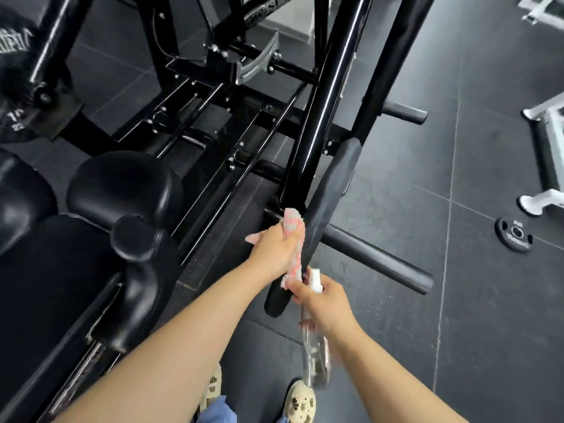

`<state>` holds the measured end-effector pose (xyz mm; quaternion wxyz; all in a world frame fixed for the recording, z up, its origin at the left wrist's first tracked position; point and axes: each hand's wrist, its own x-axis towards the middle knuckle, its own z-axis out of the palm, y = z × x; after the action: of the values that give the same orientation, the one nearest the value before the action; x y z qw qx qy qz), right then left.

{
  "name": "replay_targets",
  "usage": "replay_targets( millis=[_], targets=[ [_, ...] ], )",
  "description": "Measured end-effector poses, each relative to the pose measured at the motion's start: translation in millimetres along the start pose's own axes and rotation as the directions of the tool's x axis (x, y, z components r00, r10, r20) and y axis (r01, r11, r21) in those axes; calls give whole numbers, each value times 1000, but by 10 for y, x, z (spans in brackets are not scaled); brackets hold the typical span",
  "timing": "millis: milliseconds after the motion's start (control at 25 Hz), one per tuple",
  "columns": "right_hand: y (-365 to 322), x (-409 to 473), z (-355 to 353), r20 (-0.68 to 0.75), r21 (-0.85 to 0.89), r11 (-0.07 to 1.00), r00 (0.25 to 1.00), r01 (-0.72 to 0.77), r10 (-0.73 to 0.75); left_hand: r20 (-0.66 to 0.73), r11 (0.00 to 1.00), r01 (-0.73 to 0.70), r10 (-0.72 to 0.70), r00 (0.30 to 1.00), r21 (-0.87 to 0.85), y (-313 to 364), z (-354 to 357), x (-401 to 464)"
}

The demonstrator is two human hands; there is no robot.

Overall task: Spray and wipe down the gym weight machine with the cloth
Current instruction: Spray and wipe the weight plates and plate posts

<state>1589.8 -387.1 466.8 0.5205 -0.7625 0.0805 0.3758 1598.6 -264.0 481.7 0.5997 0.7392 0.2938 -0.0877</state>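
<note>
Two hands work at the padded handle (323, 206): the left hand (274, 250) grips the cloth (294, 239) against it, the right hand (323, 300) grips the bottle (314, 352) just below.

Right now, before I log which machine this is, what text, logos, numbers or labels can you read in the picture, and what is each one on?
"SP", cut off by the upright, beside a round emblem: on the machine's upper frame bar.
White lettering on the weight plate at the far left: too blurred to read.
White digits lower on that plate: partly visible, not readable.
Markings on the small plate on the floor: too small to read.
Nothing readable on the cloth or spray bottle.
</note>
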Motion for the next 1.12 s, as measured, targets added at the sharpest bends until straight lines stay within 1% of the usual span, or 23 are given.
replay_targets(
  millis=[80,200,240,320,360,400,440,520,560,640,680,760,880,1000,1120],
  targets=[
    [-229,-95,7,43,-20,998,998,56,-55,-59,1000,30,-30,998,0,-70,-90,-158],
    [-148,-252,30,80,-67,998,997,8,-3,-66,976,173,-182,981,-130,-315,-67,-393],
    [-62,-238,55,100,-64,998,995,3,4,-69,968,170,-185,980,-186,-428,-59,-439],
    [69,-215,100,109,-85,996,994,21,-11,-103,964,93,-122,987,-251,-634,-26,-482],
    [154,-218,115,104,-96,995,994,35,-25,-108,954,94,-129,986,-283,-742,-12,-503],
    [226,-239,149,115,-85,995,992,53,-43,-87,930,101,-141,986,-354,-836,5,-565],
    [317,-282,197,130,-50,996,989,73,-66,-40,877,118,-154,987,-466,-928,23,-670],
    [409,-369,237,170,2,996,982,84,-83,64,691,147,-145,987,-708,-1044,36,-873],
    [473,-444,261,194,21,997,978,78,-80,94,593,144,-115,989,-792,-1120,24,-961],
    [654,-657,331,215,59,996,974,66,-77,104,493,116,-51,993,-862,-1329,3,-1203],
    [757,-766,359,194,69,995,977,73,-85,115,470,112,-23,993,-876,-1444,-3,-1346],
    [963,-1028,402,118,86,989,984,123,-132,149,446,128,11,989,-886,-1637,4,-1619],
    [1163,-1352,398,56,99,984,986,149,-155,181,420,159,12,983,-893,-1758,45,-1986],
    [1295,-1702,313,-23,48,983,984,179,-178,173,465,157,-9,985,-871,-1789,121,-2385],
    [1357,-2014,163,-89,48,974,972,223,-219,179,528,180,-53,982,-830,-1753,185,-2772]
  ],
)
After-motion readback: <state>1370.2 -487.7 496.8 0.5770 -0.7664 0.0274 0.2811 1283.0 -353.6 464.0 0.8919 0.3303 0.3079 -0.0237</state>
